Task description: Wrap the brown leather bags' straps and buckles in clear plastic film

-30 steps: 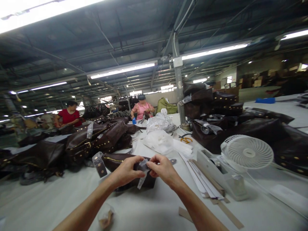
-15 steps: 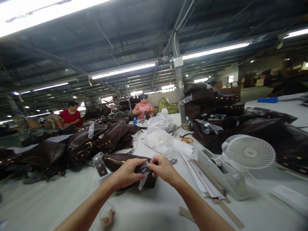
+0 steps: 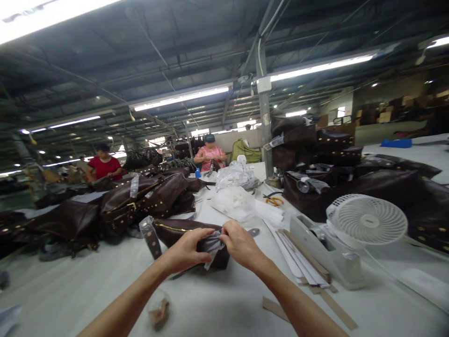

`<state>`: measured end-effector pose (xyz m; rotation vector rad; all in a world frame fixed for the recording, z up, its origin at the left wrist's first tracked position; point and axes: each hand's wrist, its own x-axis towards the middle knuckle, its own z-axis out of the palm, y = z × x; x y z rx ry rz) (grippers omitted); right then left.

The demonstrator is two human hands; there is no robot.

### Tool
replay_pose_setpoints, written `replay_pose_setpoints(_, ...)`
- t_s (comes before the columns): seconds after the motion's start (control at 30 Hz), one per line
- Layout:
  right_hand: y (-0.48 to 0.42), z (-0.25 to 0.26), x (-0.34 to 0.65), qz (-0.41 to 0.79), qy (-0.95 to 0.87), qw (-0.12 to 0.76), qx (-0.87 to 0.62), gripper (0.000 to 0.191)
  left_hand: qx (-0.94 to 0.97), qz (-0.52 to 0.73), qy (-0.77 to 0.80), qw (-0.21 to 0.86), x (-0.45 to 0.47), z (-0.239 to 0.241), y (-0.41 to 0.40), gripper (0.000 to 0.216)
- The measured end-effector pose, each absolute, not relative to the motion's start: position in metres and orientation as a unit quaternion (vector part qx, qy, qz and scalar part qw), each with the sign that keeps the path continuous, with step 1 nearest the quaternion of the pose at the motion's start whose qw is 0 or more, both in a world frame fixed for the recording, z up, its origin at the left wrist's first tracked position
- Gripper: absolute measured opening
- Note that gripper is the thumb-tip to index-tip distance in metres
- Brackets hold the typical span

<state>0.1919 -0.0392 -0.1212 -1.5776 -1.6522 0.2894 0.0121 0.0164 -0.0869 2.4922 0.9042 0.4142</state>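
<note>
A dark brown leather handbag with a gold zipper lies in front of me on the white table. My left hand is curled around the near right part of the bag, thumb toward me and index finger across the top; its other fingers are hidden. Between the hands a crumpled piece of clear plastic wrap shows. My right hand pinches the wrap's right edge with thumb and forefinger. A studded strap with plastic around its upper part stands at the bag's left end.
Brown bags are heaped on the left, and more bags are stacked at the right. White plastic bags, orange-handled scissors, card strips, a tape dispenser and a fan lie around. Two co-workers are beyond.
The plastic wrap's dangling end has been drawn up and spread between my hands. My right hand has risen slightly, while the left stays at the bag. The view has shifted a little.
</note>
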Motion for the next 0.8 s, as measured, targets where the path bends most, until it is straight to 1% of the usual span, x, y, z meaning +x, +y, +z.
replay_pose_setpoints(0.1, -0.038, -0.120, 0.188, 0.141, -0.642, 0.409, -0.633, 0.011, 0.917, 0.167, 0.304, 0.197, 0.010, -0.090, 0.018, 0.069)
replay_pose_setpoints(0.17, -0.037, -0.119, 0.187, 0.167, -0.645, 0.418, -0.618, 0.016, 0.924, 0.174, 0.305, 0.150, 0.009, -0.092, 0.018, 0.068)
replay_pose_setpoints(0.23, -0.034, -0.119, 0.188, 0.205, -0.644, 0.427, -0.601, 0.019, 0.927, 0.175, 0.321, 0.080, 0.009, -0.094, 0.015, 0.058)
replay_pose_setpoints(0.3, -0.031, -0.120, 0.190, 0.244, -0.638, 0.437, -0.586, 0.020, 0.930, 0.169, 0.327, 0.014, 0.012, -0.095, 0.012, 0.041)
replay_pose_setpoints(0.37, -0.027, -0.122, 0.193, 0.277, -0.630, 0.447, -0.572, 0.019, 0.936, 0.153, 0.315, -0.032, 0.016, -0.097, 0.010, 0.032)
replay_pose_setpoints(0.43, -0.023, -0.124, 0.196, 0.308, -0.623, 0.454, -0.558, 0.019, 0.944, 0.128, 0.297, -0.065, 0.021, -0.100, 0.008, 0.034)
replay_pose_setpoints(0.5, -0.019, -0.127, 0.199, 0.333, -0.616, 0.463, -0.544, 0.018, 0.947, 0.113, 0.288, -0.091, 0.024, -0.104, 0.009, 0.042)
replay_pose_setpoints(0.57, -0.015, -0.129, 0.201, 0.347, -0.608, 0.477, -0.532, 0.018, 0.948, 0.118, 0.282, -0.090, 0.026, -0.108, 0.010, 0.049)
replay_pose_setpoints(0.67, -0.011, -0.131, 0.204, 0.360, -0.597, 0.502, -0.512, 0.016, 0.949, 0.163, 0.269, -0.019, 0.028, -0.112, 0.011, 0.055)
replay_pose_setpoints(0.73, -0.009, -0.132, 0.205, 0.369, -0.591, 0.517, -0.498, 0.012, 0.939, 0.192, 0.282, 0.040, 0.029, -0.112, 0.012, 0.046)
replay_pose_setpoints(0.8, -0.008, -0.132, 0.205, 0.378, -0.581, 0.533, -0.485, 0.008, 0.927, 0.192, 0.315, 0.067, 0.032, -0.108, 0.013, 0.030)
